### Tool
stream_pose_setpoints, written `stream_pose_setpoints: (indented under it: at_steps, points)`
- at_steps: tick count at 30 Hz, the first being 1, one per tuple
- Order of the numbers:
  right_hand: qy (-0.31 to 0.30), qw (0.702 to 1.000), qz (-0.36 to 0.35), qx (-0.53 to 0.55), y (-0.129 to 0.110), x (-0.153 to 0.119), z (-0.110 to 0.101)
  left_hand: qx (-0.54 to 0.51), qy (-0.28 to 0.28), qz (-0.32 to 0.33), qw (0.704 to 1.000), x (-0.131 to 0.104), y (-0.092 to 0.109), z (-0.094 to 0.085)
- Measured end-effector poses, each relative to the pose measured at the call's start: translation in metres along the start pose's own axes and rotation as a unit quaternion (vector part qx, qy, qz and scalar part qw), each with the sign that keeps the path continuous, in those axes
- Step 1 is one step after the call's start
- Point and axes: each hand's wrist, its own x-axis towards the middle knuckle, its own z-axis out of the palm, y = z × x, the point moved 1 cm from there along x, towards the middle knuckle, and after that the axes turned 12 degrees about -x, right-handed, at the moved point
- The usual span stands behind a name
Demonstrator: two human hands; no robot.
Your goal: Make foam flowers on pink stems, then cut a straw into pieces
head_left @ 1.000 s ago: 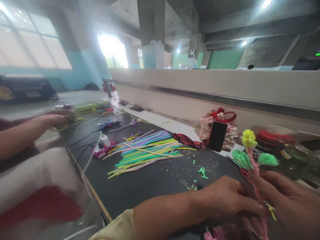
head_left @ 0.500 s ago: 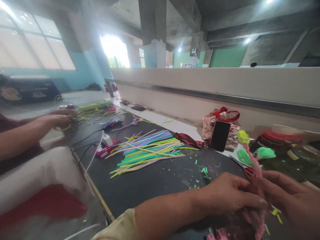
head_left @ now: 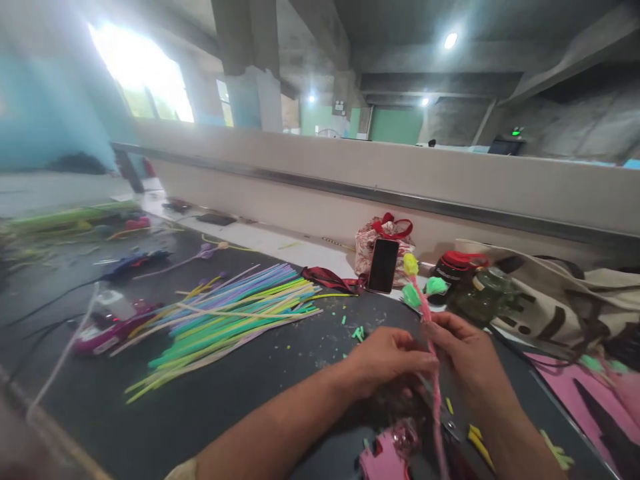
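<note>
Pink stem [head_left: 437,427] is shifted left in view, axis 12-to-6, pinched by left hand [head_left: 386,360] at 9, right hand [head_left: 464,348] at 3

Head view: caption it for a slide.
Left hand and right hand hold a pink-stemmed pipe-cleaner flower near multicoloured pipe cleaners on a dark tabletop.

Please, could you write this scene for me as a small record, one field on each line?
Held thing: artificial flower with fuzzy pink stem, yellow tip, two green tufts
Left hand: pinching the stem
Right hand: holding the stem nearer the yellow tip
Tabletop: dark; multicoloured pipe cleaners, green clippings
Picture left: magenta power strip
Behind: phone, in front of patterned bag with red handles
Picture right: red-lidded jar, canvas bag
Unclear: metal tool below the hands; held or lying, I cannot tell
</note>
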Motion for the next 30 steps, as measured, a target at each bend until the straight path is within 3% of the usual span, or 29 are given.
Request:
stream_pose_setpoints:
  at_steps: [6,11,15,19,25,30]
  points:
    - [-0.035,0.996,0.039,0.076,0.000,0.002,-0.002,-0.015,0.045,0.093,0.994,-0.009,0.032,-0.023]
    - [-0.067,0.995,0.015,0.068,0.003,0.001,0.002,-0.028,0.067,0.124,0.990,-0.013,0.041,-0.028]
    - [-0.085,0.995,-0.044,-0.008,-0.002,-0.005,0.006,-0.035,0.058,0.154,0.986,-0.017,0.048,-0.030]
    - [-0.091,0.987,-0.095,-0.095,-0.007,-0.010,0.009,-0.074,0.034,0.140,0.987,-0.019,0.051,-0.032]
    - [-0.094,0.954,-0.171,-0.229,-0.014,-0.018,0.017,-0.113,0.009,0.195,0.974,-0.017,0.045,-0.030]
    - [-0.081,0.938,-0.207,-0.265,-0.020,-0.024,0.021,-0.101,0.009,0.188,0.977,-0.016,0.040,-0.032]
